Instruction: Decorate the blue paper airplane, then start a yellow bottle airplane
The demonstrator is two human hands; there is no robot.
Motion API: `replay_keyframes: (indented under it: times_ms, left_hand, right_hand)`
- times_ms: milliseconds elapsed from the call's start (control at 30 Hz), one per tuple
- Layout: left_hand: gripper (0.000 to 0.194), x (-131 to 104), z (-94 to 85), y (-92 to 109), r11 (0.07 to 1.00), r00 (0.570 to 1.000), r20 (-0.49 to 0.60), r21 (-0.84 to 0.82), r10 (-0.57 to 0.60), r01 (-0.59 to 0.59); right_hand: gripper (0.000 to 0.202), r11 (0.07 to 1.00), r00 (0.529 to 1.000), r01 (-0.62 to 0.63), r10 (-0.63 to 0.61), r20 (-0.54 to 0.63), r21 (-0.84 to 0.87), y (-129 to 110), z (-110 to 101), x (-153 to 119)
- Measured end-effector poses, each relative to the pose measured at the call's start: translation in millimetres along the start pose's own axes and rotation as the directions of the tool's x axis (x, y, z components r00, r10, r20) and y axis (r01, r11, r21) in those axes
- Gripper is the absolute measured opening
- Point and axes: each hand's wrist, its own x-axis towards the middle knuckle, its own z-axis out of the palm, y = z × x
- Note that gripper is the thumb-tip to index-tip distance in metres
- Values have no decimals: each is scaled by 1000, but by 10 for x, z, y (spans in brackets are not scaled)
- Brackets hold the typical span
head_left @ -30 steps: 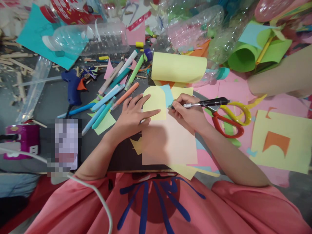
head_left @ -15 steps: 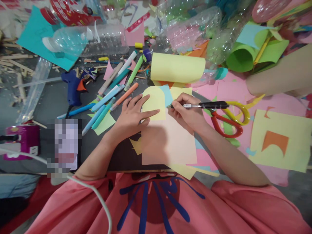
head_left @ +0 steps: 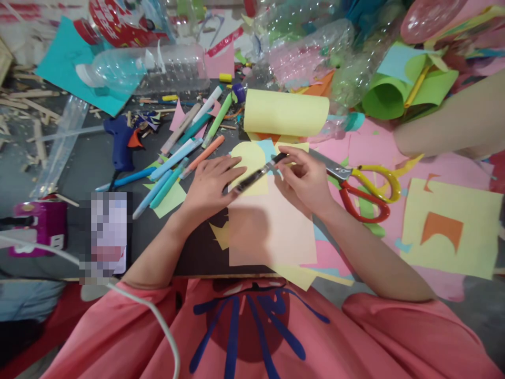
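Observation:
A black pen [head_left: 256, 177] slants between my two hands above the papers. Its lower-left end meets the thumb side of my left hand [head_left: 209, 184], which appears to pinch it; the other fingers reach over a round-topped yellow paper piece [head_left: 249, 152]. At the upper-right end, the thumb and forefinger of my right hand [head_left: 305, 176] grip the pen. Beneath lies a pale peach sheet [head_left: 284, 231], with a bit of blue paper [head_left: 265, 149] at its top. Scissors [head_left: 369, 189] with red and yellow handles rest right of my right hand.
A rolled yellow paper [head_left: 286, 112] lies behind the hands. Several markers [head_left: 173, 158], a blue glue gun [head_left: 120, 145] and a phone [head_left: 108, 231] are on the left. Plastic bottles [head_left: 150, 68] fill the back. Another person's arm [head_left: 445, 126] reaches in from the right.
The pen has swung leftward from a writing grip to a slant between both hands. My left thumb and forefinger have drawn back from the yellow piece onto the pen's end.

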Motion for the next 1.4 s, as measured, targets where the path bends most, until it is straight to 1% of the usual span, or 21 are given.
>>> replay_keyframes:
  times_ms: [100,167,200,267,333,433,500,567,633,733,833,900,967,1067,1133,1167,1233,1267,1333,1367,1400]
  left_hand:
    - [36,-3,23,-59,986,982,-155,-144,-104,82]
    - [34,-12,48,-101,963,938,-294,-245,-186,114]
    - [32,-17,60,-117,960,908,-374,-267,-189,89]
    - [28,-21,83,-132,977,862,-499,-213,-90,-22]
    - [23,-20,107,-123,983,854,-514,-95,84,-154]
    - [24,-17,156,-91,933,869,-352,40,348,-357]
    - [29,-21,192,-77,906,884,-201,90,423,-413]
    - [34,-28,216,-76,914,912,-89,113,400,-389]
    - [37,-34,220,-80,932,935,-52,112,351,-344]
    - [40,-32,197,-82,958,959,-55,83,279,-274]
    - [41,-23,168,-74,978,977,-60,43,205,-202]
    - [40,-16,161,-67,987,984,-68,15,162,-162]
    - [40,-11,165,-61,990,986,-94,-11,136,-138]
    - [41,-10,171,-42,986,971,-195,-63,141,-155]
    - [41,-18,162,-13,971,951,-271,-138,151,-193]
    - [41,-25,152,7,957,944,-299,-204,142,-209]
    - [44,-37,127,56,881,954,-289,-426,83,-206]
    - [51,-41,111,81,800,974,-222,-575,47,-170]
    - [66,-41,73,130,577,998,44,-816,39,14]
    - [68,-37,52,151,490,979,194,-861,65,139]
    - [65,-31,29,171,451,946,312,-859,85,243]
  right_hand:
    - [31,997,999,42,-41,12,-59,-26,-30,-16]
    - [23,982,994,106,-104,17,-158,-52,-59,-20]
    - [17,961,988,154,-151,29,-231,-65,-74,-20]
    - [11,880,966,256,-246,79,-400,-90,-100,-18]
    - [11,775,947,319,-284,150,-546,-113,-115,-23]
    - [8,669,951,310,-227,212,-675,-141,-119,-47]
    - [6,648,958,286,-177,225,-706,-155,-121,-63]
    - [7,664,959,278,-147,243,-694,-171,-130,-69]
    - [9,705,948,296,-132,291,-645,-193,-148,-62]
    - [11,786,929,284,-85,360,-549,-244,-203,-37]
    - [7,887,919,174,11,395,-428,-314,-319,-6]
    - [10,938,895,107,53,442,-329,-373,-446,18]
    - [15,970,843,48,88,531,-238,-439,-607,49]
    - [12,994,686,-25,96,721,-108,-535,-845,96]
    - [9,998,586,-61,52,808,-20,-574,-929,114]
    - [9,997,558,-78,28,830,19,-581,-932,117]
    - [8,992,564,-108,7,826,66,-574,-853,107]
    - [8,991,591,-117,13,807,69,-560,-780,96]
    - [11,991,657,-129,56,752,39,-520,-604,68]
    - [14,992,683,-120,54,729,39,-497,-520,53]
    - [15,995,707,-102,58,704,21,-473,-448,40]
